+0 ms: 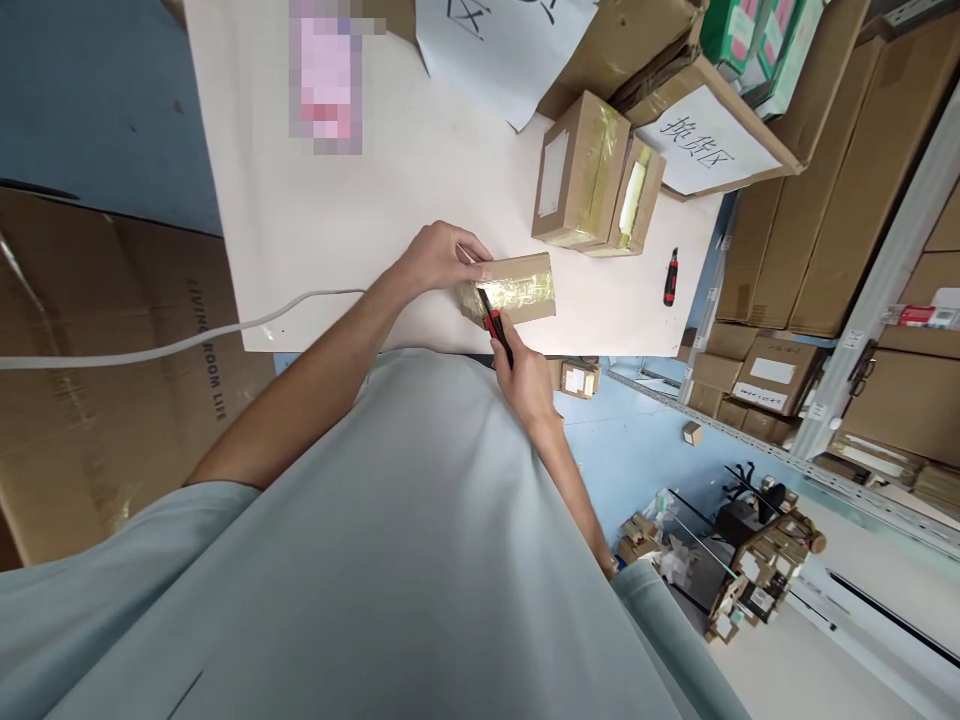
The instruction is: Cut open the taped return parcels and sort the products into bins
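Observation:
A small brown cardboard box (525, 287) with shiny yellowish tape lies near the front edge of the white table. My left hand (441, 258) grips its left end, fingers on the upper edge and thumb on the top. In my right hand (523, 377) is a red and black utility knife (496, 325), its tip touching or just above the taped left part of the box. The box hides some of my left fingertips.
Two taped boxes (581, 175) stand behind on the right. A second utility knife (670, 278) lies near the table's (337, 220) right edge. An open carton (705, 140) with green packs is at the back right. A white cable (187, 345) crosses the left edge.

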